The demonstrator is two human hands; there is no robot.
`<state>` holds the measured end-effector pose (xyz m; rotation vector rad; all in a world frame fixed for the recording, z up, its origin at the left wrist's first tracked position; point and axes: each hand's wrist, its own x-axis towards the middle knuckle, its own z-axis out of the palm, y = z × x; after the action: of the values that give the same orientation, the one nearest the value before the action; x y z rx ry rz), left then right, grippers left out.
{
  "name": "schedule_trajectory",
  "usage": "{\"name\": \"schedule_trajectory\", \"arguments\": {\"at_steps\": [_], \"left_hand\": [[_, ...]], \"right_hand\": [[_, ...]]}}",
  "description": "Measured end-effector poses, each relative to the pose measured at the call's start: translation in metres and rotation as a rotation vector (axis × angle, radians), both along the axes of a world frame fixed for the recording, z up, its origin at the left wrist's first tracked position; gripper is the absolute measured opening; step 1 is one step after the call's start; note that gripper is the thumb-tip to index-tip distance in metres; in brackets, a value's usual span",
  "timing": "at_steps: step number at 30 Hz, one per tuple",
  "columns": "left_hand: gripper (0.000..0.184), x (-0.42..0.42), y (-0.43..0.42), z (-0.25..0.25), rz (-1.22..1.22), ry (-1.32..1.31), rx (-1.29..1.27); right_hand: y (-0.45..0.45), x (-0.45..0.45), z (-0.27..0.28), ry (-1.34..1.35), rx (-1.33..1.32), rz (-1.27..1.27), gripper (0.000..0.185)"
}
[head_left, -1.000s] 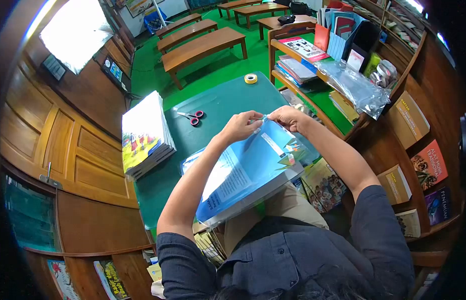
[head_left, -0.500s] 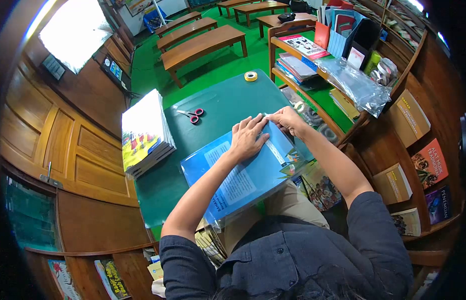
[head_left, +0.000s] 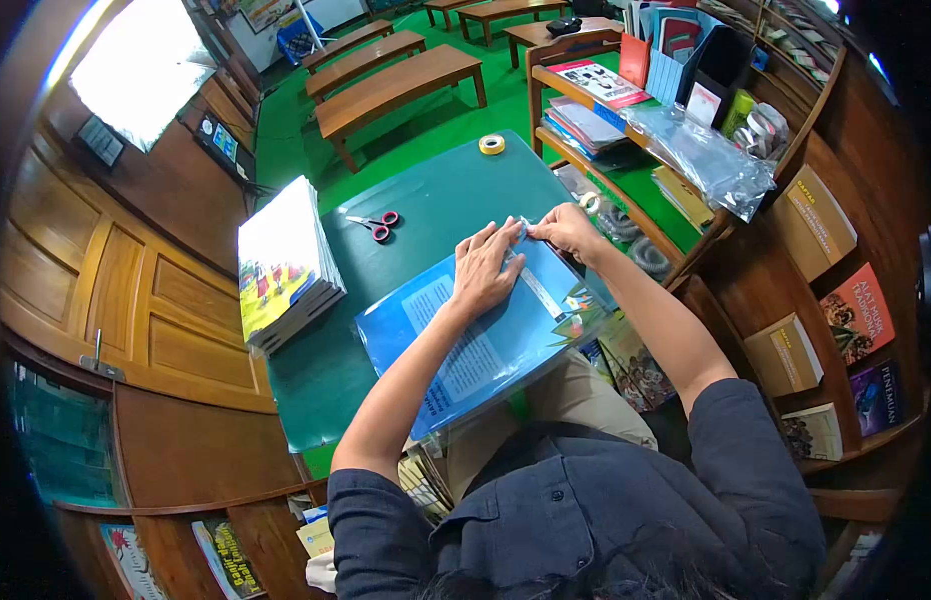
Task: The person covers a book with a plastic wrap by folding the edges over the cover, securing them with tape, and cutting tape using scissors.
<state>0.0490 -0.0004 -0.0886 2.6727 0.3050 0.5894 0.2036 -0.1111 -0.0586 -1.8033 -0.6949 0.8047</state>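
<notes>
A blue book (head_left: 448, 330) with printed text and a small picture on its cover lies at an angle on the green table, overhanging the near edge. Its surface shines, and clear plastic film shows along its rim. My left hand (head_left: 483, 272) lies over the upper part of the book, fingers stretched out and thumb apart. At the book's far edge, my right hand (head_left: 569, 233) pinches a bit of clear plastic (head_left: 526, 226) close to the left fingertips. Scissors (head_left: 376, 226) with dark red handles and a roll of yellow tape (head_left: 492, 145) lie beyond the book.
A stack of books (head_left: 286, 265) stands on the left of the green table (head_left: 426, 195). On the right, a wooden cart (head_left: 546, 100) carries folders, papers and a clear plastic packet (head_left: 711, 160). Book racks flank me on both sides; benches (head_left: 401, 85) stand ahead.
My left hand has shifted slightly, and more of the clear plastic shows between its fingertips and my right hand. The whole view has moved a little; the book stays in place.
</notes>
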Motion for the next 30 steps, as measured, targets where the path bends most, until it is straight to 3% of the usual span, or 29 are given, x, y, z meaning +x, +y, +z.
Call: {"name": "schedule_trajectory", "arguments": {"at_steps": [5, 9, 14, 19, 30], "left_hand": [[0.044, 0.006, -0.002, 0.007, 0.026, 0.007, -0.062], [0.046, 0.012, -0.004, 0.004, -0.023, -0.023, 0.004], [0.044, 0.012, -0.005, 0.003, 0.007, -0.015, 0.033], [0.042, 0.012, -0.005, 0.003, 0.015, -0.053, -0.001], [0.035, 0.012, -0.005, 0.004, 0.02, -0.133, -0.095]], "right_hand": [[0.005, 0.002, -0.01, -0.153, -0.005, -0.028, 0.025], [0.009, 0.003, -0.015, -0.463, -0.032, -0.023, 0.03], [0.0, -0.004, -0.011, -0.523, 0.027, 0.009, 0.022], [-0.02, -0.021, -0.012, -0.409, 0.132, -0.035, 0.029], [-0.022, -0.014, -0.01, -0.13, 0.043, 0.011, 0.023]]}}
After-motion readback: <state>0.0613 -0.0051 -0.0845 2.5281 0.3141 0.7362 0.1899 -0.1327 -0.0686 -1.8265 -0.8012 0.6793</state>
